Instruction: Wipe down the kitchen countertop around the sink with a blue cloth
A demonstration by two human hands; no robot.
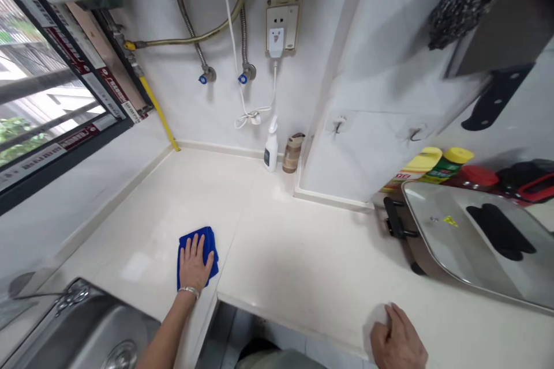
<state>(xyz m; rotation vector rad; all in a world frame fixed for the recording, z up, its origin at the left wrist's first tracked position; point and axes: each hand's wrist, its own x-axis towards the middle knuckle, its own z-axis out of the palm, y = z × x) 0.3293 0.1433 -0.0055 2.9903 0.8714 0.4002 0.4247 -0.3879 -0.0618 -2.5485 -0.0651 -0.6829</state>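
Observation:
My left hand (194,262) lies flat, fingers spread, over a folded blue cloth (208,239) on the white countertop (277,248). The palm presses on the cloth, whose edges stick out around the hand. A bracelet circles the left wrist. At the lower right, my right hand (398,339) rests near the counter's front edge with its fingers curled in. No object shows in it. The closest thing to the right hand is a large lidded electric pan (433,253), a little way off.
A steel sink (86,328) is at the lower left. By the back wall stand a white spray bottle (270,149) and a brown bottle (293,154). A plugged-in cable hangs from the socket (283,26). A cleaver (497,98) hangs at the right. A corner juts out mid-counter.

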